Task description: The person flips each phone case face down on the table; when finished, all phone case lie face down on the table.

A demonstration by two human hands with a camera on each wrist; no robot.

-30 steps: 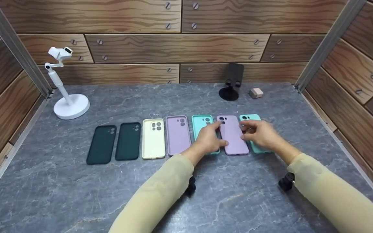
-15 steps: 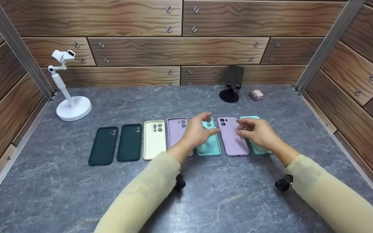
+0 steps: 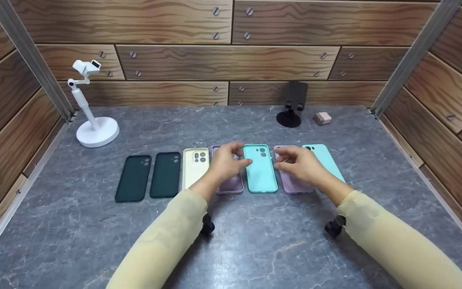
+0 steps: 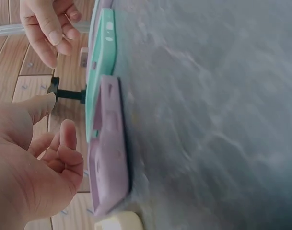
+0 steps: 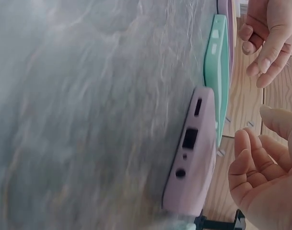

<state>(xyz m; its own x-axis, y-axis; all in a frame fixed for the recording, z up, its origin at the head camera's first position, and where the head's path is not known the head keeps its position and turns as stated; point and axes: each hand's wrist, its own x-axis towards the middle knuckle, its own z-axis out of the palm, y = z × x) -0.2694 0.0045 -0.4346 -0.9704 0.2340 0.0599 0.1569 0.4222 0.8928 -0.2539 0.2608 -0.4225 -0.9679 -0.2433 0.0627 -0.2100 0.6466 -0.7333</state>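
Straight across the bench [image 3: 251,241], seven phone cases [image 3: 231,186] lie in a row, the lining-up seemingly done bar slight straightening. Left hand [image 3: 226,161] and right hand [image 3: 301,163] hover empty, fingers loosely parted, flanking the turquoise case [image 3: 260,172] near mid-bench; its long axis runs from far edge toward near, camera holes [image 3: 263,154] at the far end.

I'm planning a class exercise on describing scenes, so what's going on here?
A person's left hand hovers over one purple phone case and the right hand over another purple case, with a teal case on the grey tabletop between them. Neither hand grips anything. Two dark green cases and a cream case lie further left; a second teal case ends the row at the right.
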